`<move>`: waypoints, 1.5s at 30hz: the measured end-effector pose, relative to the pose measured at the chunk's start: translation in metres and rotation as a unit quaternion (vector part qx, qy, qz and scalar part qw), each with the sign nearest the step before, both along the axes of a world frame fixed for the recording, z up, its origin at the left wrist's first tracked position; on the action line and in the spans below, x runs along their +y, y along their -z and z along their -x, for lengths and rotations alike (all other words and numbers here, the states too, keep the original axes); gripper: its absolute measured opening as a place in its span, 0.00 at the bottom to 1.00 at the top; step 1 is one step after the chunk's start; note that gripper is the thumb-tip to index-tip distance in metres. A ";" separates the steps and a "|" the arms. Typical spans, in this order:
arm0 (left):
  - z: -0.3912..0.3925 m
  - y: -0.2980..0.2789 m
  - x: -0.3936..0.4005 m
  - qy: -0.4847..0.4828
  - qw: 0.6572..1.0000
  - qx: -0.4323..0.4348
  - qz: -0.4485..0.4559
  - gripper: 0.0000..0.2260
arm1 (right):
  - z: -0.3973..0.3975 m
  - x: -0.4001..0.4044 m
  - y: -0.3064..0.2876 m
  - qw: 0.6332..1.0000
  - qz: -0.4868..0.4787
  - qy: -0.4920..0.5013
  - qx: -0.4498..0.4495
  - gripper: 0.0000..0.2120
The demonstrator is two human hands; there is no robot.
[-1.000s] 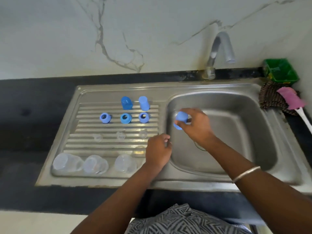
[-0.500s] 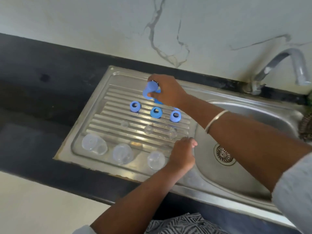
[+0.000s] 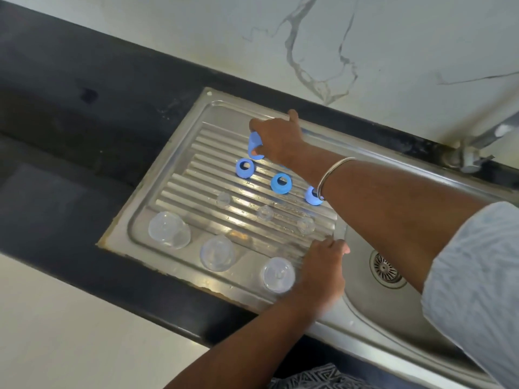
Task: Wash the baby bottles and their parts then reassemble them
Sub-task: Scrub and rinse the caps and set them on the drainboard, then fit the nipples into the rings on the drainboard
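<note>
White marble-veined wall rises behind a dark desk (image 3: 70, 113) that carries a steel sink (image 3: 393, 313) with a ribbed drainboard (image 3: 179, 192) on its left. I take the drainboard as the landmark.

At the drainboard's far edge the right hand (image 3: 276, 137) grips a blue cap (image 3: 255, 146), fingers curled round it, low over the ribs; whether the cap already touches the steel I cannot tell. Just nearer than the cap, across the drainboard's middle, three blue rings (image 3: 280, 183) lie in a row, the rightmost partly hidden by the forearm and its bangle (image 3: 331, 175). Nearer again sit three clear teats (image 3: 265, 213), faint against the metal. Along the drainboard's near edge stand three clear bottles (image 3: 216, 253), seemingly mouth down, though this is hard to tell. The left hand (image 3: 323, 265) rests at the drainboard's near right corner, beside the basin; its fingers look loosely bent and seem to hold nothing.

My judgement: washing looks nearly or wholly finished, since parts are sorted in rows to drain and the basin shows only its drain (image 3: 386, 269). Other caps may lie hidden behind the right hand. Reassembly has not begun: no ring, teat or cap sits on any bottle, so all three remain to be put together.
</note>
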State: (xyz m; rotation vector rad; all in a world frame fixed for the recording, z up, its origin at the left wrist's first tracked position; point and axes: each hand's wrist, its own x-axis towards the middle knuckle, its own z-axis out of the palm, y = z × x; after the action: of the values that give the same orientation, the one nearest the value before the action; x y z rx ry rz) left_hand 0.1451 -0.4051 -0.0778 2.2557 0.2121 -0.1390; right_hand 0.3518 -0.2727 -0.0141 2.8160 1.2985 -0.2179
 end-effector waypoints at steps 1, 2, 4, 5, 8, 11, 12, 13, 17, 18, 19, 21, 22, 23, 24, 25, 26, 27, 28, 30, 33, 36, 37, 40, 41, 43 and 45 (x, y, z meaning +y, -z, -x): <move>0.000 0.000 0.000 0.002 1.000 -0.003 0.000 0.24 | 0.000 0.001 0.003 1.000 -0.002 0.006 0.002 0.16; 0.001 0.000 -0.001 0.002 1.000 -0.006 0.002 0.24 | 0.001 0.002 0.005 1.000 -0.002 0.014 0.003 0.15; 0.000 0.000 -0.001 -0.001 1.000 -0.013 0.003 0.24 | 0.000 0.002 0.005 1.000 -0.002 0.022 -0.002 0.16; 0.000 0.000 -0.001 -0.003 1.000 -0.014 0.004 0.24 | 0.001 0.002 0.004 1.000 0.002 0.021 -0.008 0.18; 0.001 -0.002 -0.002 0.004 1.000 -0.011 0.002 0.25 | 0.003 -0.002 0.002 0.999 0.001 0.030 -0.019 0.29; 0.003 -0.003 -0.002 0.007 1.000 -0.013 0.000 0.25 | 0.012 -0.015 -0.003 0.997 -0.039 0.060 -0.016 0.30; 0.003 -0.003 -0.001 0.011 1.000 -0.013 -0.001 0.25 | 0.016 -0.022 -0.007 0.995 -0.060 0.075 -0.018 0.29; 0.003 -0.004 0.000 0.016 1.000 -0.011 -0.004 0.24 | 0.021 -0.029 -0.010 0.992 -0.085 0.096 -0.021 0.26; -0.003 -0.008 0.006 0.029 0.999 0.027 -0.011 0.22 | 0.049 -0.077 -0.020 0.956 -0.215 0.198 -0.014 0.20; -0.004 -0.010 0.007 0.027 0.999 0.035 -0.011 0.22 | 0.057 -0.092 -0.019 0.948 -0.236 0.212 -0.008 0.19; -0.006 -0.012 0.007 0.026 0.999 0.042 -0.010 0.22 | 0.065 -0.107 -0.019 0.941 -0.253 0.225 -0.004 0.18; -0.007 -0.016 0.005 0.028 0.998 0.057 -0.020 0.21 | 0.078 -0.138 -0.016 0.923 -0.275 0.269 0.014 0.15; -0.007 -0.020 0.003 0.029 0.997 0.063 -0.032 0.21 | 0.083 -0.153 -0.016 0.909 -0.280 0.307 0.032 0.14; -0.007 -0.022 0.001 0.025 0.996 0.069 -0.042 0.20 | 0.088 -0.166 -0.014 0.894 -0.277 0.346 0.054 0.13; -0.008 -0.024 -0.001 0.021 0.996 0.076 -0.049 0.19 | 0.092 -0.177 -0.011 0.878 -0.274 0.384 0.076 0.12; -0.009 -0.029 -0.004 0.020 0.995 0.085 -0.052 0.18 | 0.096 -0.189 -0.008 0.861 -0.276 0.416 0.099 0.11; -0.010 -0.032 -0.006 0.015 0.994 0.099 -0.054 0.17 | 0.099 -0.198 -0.005 0.842 -0.285 0.441 0.126 0.09; -0.012 -0.039 -0.008 0.009 0.992 0.109 -0.057 0.16 | 0.101 -0.207 -0.002 0.821 -0.302 0.461 0.148 0.08; -0.013 -0.046 -0.008 -0.006 0.991 0.116 -0.061 0.14 | 0.102 -0.212 0.002 0.803 -0.317 0.475 0.168 0.08; -0.017 -0.068 -0.003 -0.044 0.992 0.089 -0.082 0.11 | 0.106 -0.222 0.007 0.779 -0.339 0.492 0.190 0.09; -0.034 -0.095 0.015 -0.091 0.993 0.018 -0.077 0.09 | 0.117 -0.223 0.018 0.799 -0.312 0.475 0.196 0.10; -0.058 -0.104 0.041 -0.060 0.995 -0.003 -0.081 0.09 | 0.131 -0.212 0.026 0.862 -0.244 0.395 0.204 0.13; -0.064 -0.102 0.049 -0.039 0.994 0.002 -0.100 0.09 | 0.135 -0.207 0.027 0.879 -0.230 0.362 0.208 0.15; -0.078 -0.091 0.069 -0.002 0.985 0.013 -0.174 0.12 | 0.141 -0.193 0.025 0.921 -0.159 0.295 0.196 0.24; -0.083 -0.086 0.075 0.006 0.983 0.010 -0.185 0.14 | 0.142 -0.189 0.024 0.933 -0.129 0.282 0.183 0.26; -0.092 -0.076 0.084 0.040 0.981 0.000 -0.189 0.15 | 0.141 -0.184 0.026 0.949 -0.089 0.255 0.164 0.27; -0.098 -0.069 0.088 0.087 0.974 0.001 -0.211 0.14 | 0.139 -0.180 0.028 0.957 -0.070 0.230 0.165 0.27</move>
State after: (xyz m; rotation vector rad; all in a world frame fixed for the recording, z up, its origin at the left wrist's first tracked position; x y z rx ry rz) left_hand 0.2432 -0.3167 -0.0087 2.6985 0.0456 -0.2032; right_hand 0.2123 -0.4532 -0.0424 3.2729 0.6829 -0.6556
